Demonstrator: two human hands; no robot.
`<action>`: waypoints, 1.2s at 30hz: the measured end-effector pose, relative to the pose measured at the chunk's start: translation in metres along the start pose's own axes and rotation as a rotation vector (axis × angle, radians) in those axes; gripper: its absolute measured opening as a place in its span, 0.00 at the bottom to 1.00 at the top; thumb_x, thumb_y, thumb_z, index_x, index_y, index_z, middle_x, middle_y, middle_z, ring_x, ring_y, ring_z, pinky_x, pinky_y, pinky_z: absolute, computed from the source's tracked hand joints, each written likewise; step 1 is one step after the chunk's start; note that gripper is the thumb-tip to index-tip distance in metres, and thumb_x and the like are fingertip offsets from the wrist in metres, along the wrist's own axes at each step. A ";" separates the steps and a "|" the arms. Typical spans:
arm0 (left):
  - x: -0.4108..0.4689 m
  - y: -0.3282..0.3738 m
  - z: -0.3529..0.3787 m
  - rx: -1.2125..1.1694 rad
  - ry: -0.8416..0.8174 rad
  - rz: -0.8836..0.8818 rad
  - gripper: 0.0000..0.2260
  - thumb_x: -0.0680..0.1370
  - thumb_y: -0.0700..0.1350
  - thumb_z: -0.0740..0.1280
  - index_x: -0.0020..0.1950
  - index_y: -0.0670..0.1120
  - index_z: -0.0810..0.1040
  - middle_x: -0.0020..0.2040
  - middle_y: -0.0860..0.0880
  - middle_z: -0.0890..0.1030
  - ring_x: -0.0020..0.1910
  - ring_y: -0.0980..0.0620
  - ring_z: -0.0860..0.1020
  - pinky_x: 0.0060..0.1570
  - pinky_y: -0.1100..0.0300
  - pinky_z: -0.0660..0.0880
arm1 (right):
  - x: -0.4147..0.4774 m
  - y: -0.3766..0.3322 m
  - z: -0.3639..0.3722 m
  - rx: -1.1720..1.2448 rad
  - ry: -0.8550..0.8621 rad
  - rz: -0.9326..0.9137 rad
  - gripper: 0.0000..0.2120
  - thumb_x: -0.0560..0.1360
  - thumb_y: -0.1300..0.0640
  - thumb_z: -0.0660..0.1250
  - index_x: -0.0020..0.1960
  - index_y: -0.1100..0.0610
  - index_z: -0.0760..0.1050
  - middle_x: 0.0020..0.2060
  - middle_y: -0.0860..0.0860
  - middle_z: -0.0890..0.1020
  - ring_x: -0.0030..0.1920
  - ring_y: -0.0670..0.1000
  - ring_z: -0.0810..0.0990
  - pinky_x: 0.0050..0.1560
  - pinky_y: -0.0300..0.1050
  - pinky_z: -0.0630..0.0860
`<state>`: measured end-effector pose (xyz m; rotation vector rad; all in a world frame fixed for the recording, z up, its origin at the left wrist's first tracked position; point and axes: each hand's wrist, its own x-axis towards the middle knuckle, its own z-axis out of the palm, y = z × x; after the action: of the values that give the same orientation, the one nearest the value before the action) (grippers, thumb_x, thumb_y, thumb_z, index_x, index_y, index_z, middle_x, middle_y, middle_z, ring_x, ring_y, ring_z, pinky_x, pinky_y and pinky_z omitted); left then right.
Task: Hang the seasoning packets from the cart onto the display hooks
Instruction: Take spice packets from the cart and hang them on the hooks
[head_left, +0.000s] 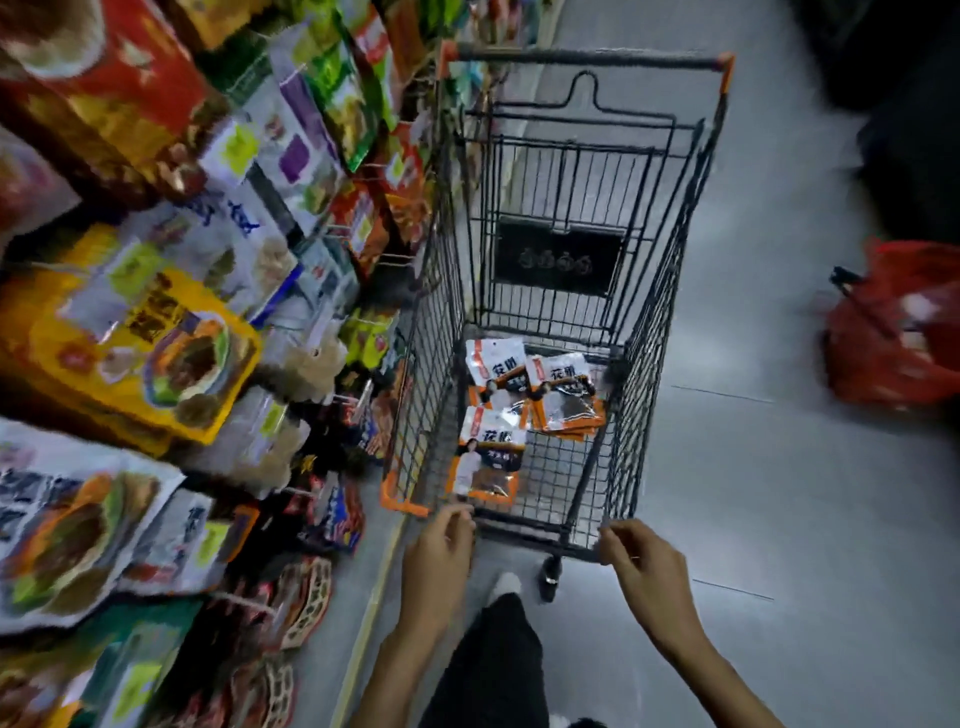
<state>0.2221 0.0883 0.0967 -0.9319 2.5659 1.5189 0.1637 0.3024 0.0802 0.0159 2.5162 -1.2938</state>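
Observation:
A black wire cart (670, 291) with orange corner guards stands in the aisle in front of me. Several white-and-orange seasoning packets lie flat on its floor: one near me (485, 457), one farther back (493, 364) and a small stack to the right (566, 395). My left hand (441, 556) curls its fingers over the cart's near rim at the left. My right hand (644, 566) curls around the same rim at the near right corner. Neither hand holds a packet.
To the left, a display wall (218, 291) is crowded with hanging packets on hooks, blurred. A red bag or basket (898, 338) sits on the grey floor at the right. My leg in dark trousers and a white shoe (506, 584) are below the cart.

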 end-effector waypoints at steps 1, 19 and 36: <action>0.022 0.006 0.002 0.019 -0.021 0.026 0.09 0.81 0.43 0.60 0.56 0.46 0.78 0.45 0.49 0.81 0.44 0.50 0.78 0.44 0.52 0.74 | 0.017 -0.001 0.003 0.008 0.016 0.026 0.05 0.78 0.59 0.65 0.46 0.52 0.78 0.36 0.45 0.83 0.38 0.40 0.82 0.40 0.28 0.72; 0.291 -0.093 0.120 0.249 -0.115 -0.325 0.10 0.79 0.44 0.65 0.50 0.37 0.79 0.36 0.49 0.74 0.35 0.51 0.74 0.23 0.73 0.64 | 0.336 0.065 0.099 -0.046 0.086 0.330 0.09 0.78 0.58 0.64 0.54 0.62 0.74 0.44 0.54 0.80 0.46 0.56 0.79 0.41 0.46 0.75; 0.312 -0.150 0.183 0.577 0.017 -0.390 0.28 0.71 0.45 0.74 0.65 0.41 0.66 0.62 0.40 0.72 0.59 0.42 0.72 0.56 0.49 0.70 | 0.411 0.134 0.143 -0.530 0.105 0.487 0.33 0.68 0.46 0.75 0.64 0.65 0.68 0.61 0.62 0.74 0.63 0.61 0.71 0.62 0.54 0.71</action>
<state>-0.0101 0.0325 -0.2144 -1.2407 2.4106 0.6239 -0.1690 0.2144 -0.2176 0.5482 2.6280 -0.4375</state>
